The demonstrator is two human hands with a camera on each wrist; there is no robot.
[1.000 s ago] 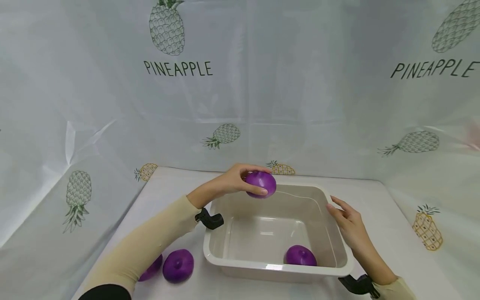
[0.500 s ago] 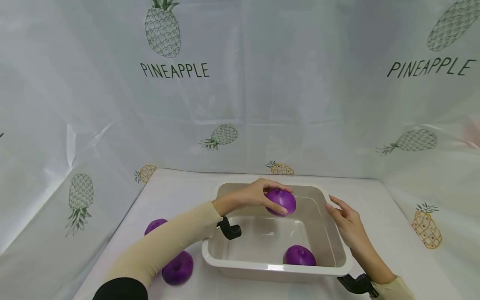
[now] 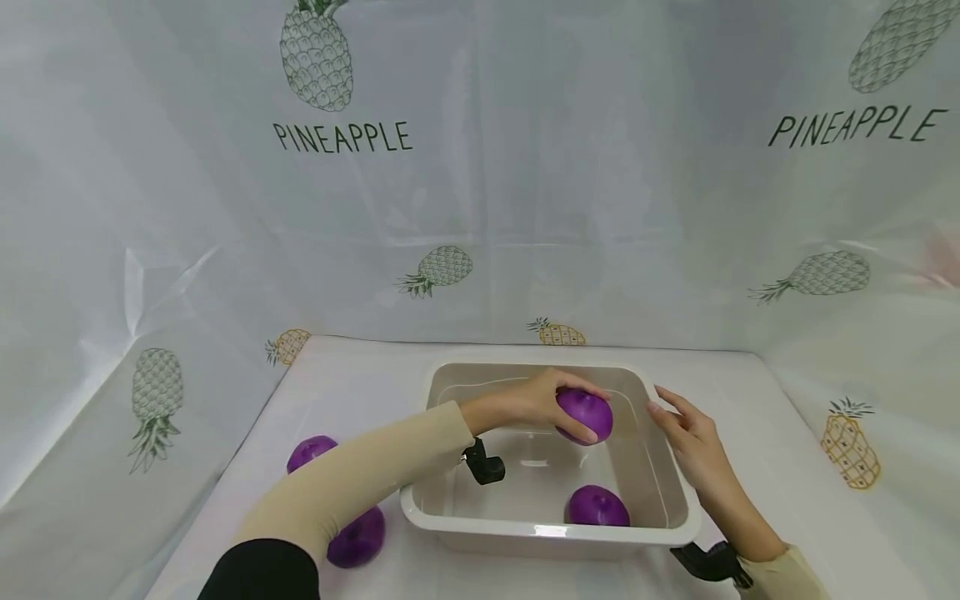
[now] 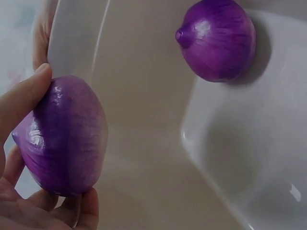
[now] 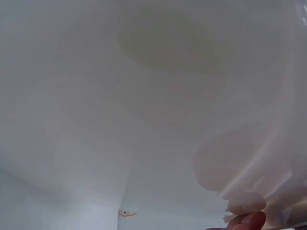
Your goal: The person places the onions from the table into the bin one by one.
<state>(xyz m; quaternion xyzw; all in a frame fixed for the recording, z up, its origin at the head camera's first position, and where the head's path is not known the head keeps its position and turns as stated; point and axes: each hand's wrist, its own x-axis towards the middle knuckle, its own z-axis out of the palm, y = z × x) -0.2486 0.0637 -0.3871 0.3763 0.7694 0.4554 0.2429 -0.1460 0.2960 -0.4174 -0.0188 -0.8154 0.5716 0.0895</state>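
Note:
My left hand (image 3: 536, 398) grips a purple onion (image 3: 588, 415) over the inside of a beige plastic basin (image 3: 517, 527). The left wrist view shows the thumb on one side of this onion (image 4: 67, 136) and the fingers curled beneath it. A second onion (image 4: 220, 40) lies on the basin floor, near the front wall in the head view. At the basin's right rim, my right hand (image 3: 697, 446) holds on with the thumb over the edge and the other fingers outside. In the right wrist view its fingertips (image 5: 247, 206) sit against the pale outer wall.
Left of the basin, two more purple onions, a farther one (image 3: 311, 450) and a nearer one (image 3: 358, 540), lie on the white tabletop (image 3: 360, 362), partly hidden by my left sleeve (image 3: 360, 467). A pineapple-print sheet (image 3: 585, 183) hangs behind and around the table.
My left hand has carried its onion rightward and lower, from above the basin's back rim to over its interior. The right hand stays on the right rim.

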